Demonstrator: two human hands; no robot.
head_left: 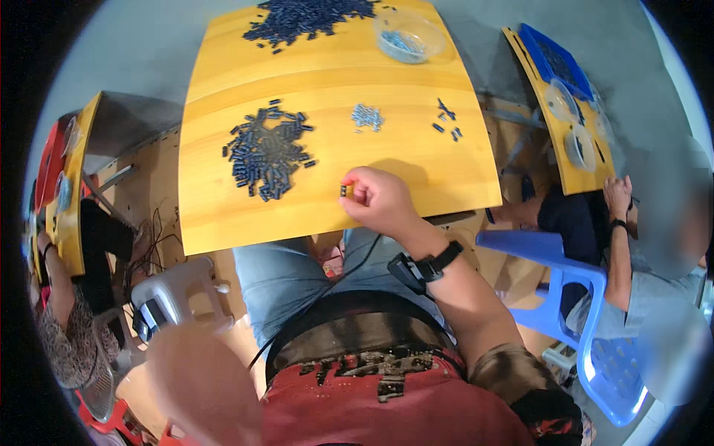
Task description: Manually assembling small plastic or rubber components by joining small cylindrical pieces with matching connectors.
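Observation:
At the near edge of the yellow table, my right hand (378,198) is closed, with thumb and index finger pinching a small black rectangular piece (343,190) that shows light spots on its face. Left of it lies a heap of similar black pieces (268,152). A small pile of silvery metal parts (366,117) sits just beyond the hand. A few loose black pieces (448,113) and metal bits are scattered to the right. What seems to be my left hand (201,383) is raised at the lower left, smeared and without visible fingers.
At the table's far end are a large heap of black pieces (301,18) and a clear round tub (407,37) of metal parts. People work at side tables left and right; a blue tray (554,59) and a blue plastic chair (587,297) are on the right.

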